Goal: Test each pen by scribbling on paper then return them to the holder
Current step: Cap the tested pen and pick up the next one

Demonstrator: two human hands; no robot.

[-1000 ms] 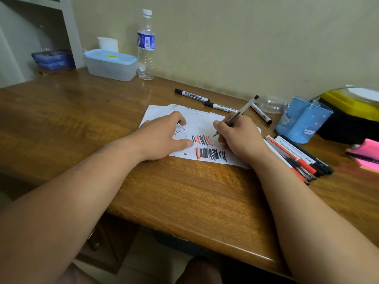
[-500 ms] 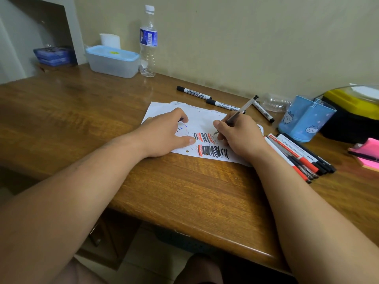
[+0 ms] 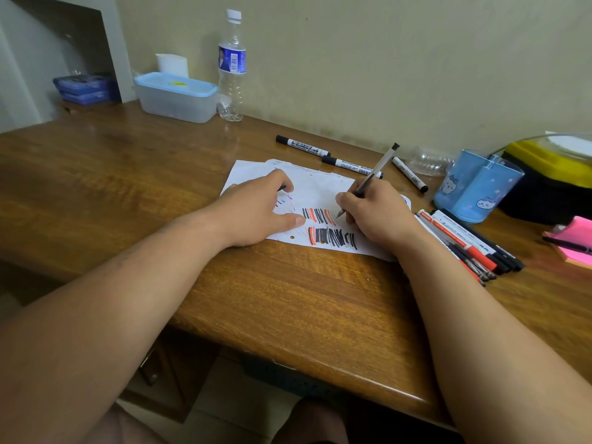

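right hand (image 3: 378, 213) holding pen (image 3: 374, 174), tip at paper (image 3: 320, 190)

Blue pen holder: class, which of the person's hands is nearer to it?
Right. The right hand, gripping a pen, is on the paper just left of the pen holder; the left hand rests on the paper farther left.

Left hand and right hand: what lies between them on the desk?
In the head view, the white paper lies between the left hand and the right hand, with black and red scribbles on it. The right hand holds a pen beside them.
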